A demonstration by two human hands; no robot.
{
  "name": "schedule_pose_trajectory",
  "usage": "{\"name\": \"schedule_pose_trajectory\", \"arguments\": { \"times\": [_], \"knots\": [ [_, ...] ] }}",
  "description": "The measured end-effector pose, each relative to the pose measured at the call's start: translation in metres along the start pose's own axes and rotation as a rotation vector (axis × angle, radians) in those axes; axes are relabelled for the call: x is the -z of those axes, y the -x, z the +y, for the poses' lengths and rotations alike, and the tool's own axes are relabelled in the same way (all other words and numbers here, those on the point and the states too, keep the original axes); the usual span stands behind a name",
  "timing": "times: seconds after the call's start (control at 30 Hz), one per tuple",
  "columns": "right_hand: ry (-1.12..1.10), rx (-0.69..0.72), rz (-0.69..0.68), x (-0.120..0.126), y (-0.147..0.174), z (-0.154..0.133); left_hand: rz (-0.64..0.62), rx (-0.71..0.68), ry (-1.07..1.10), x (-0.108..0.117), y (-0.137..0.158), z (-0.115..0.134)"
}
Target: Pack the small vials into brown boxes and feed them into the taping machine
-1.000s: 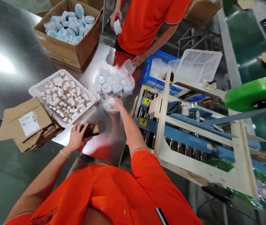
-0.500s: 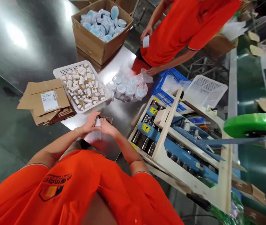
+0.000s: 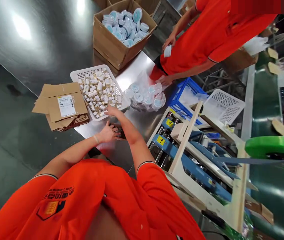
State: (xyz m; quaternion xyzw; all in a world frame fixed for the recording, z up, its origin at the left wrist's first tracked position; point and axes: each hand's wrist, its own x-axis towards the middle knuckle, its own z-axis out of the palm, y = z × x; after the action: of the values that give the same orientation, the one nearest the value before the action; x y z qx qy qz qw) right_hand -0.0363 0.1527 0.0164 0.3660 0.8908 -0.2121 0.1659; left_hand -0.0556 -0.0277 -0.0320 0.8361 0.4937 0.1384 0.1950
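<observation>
My left hand (image 3: 108, 132) curls around a small brown cardboard box (image 3: 122, 134) on the metal table; its contents are mostly hidden under my fingers. My right hand (image 3: 112, 111) reaches over the near rim of a white plastic basket (image 3: 75, 76), fingertips pinched at one of the small bottles (image 3: 102, 113). Many more such bottles (image 3: 99, 87), with white labels and gold-coloured ends, fill the basket in a loose heap.
Flattened cartons (image 3: 49, 100) are stacked left of the basket. A large carton (image 3: 109, 50) of round blue-white packs stands behind. Bagged round packs (image 3: 144, 96) lie right. A co-worker (image 3: 194, 50) stands beyond a blue crate (image 3: 179, 95). A carton-sealing machine (image 3: 192, 150) borders my right.
My right hand has left the small box and moved up to the basket of bottles. My left hand stays at the box. The whole view has shifted slightly.
</observation>
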Motion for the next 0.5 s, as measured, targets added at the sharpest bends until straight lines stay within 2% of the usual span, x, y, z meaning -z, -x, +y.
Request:
{"name": "schedule_pose_trajectory", "arguments": {
  "times": [0.1, 0.2, 0.27, 0.37, 0.43, 0.5],
  "knots": [
    [-0.001, -0.063, -0.112, -0.006, -0.013, -0.025, 0.007, 0.016, -0.044, 0.0, 0.0, 0.0],
    [-0.05, -0.046, -0.039, 0.002, 0.002, -0.026, -0.012, 0.027, -0.083, 0.0, -0.001, -0.001],
    [-0.078, -0.035, 0.053, 0.014, 0.027, -0.013, -0.036, 0.03, -0.096, 0.0, -0.001, -0.002],
    [-0.072, -0.049, 0.21, 0.024, 0.089, 0.019, -0.056, 0.044, -0.094, 0.001, -0.003, -0.003],
    [-0.021, -0.083, 0.217, 0.015, 0.132, 0.034, -0.065, 0.044, -0.092, 0.002, -0.003, -0.004],
    [0.024, -0.121, 0.139, -0.006, 0.163, 0.038, -0.088, 0.038, -0.11, 0.003, -0.003, -0.005]
  ]
}}
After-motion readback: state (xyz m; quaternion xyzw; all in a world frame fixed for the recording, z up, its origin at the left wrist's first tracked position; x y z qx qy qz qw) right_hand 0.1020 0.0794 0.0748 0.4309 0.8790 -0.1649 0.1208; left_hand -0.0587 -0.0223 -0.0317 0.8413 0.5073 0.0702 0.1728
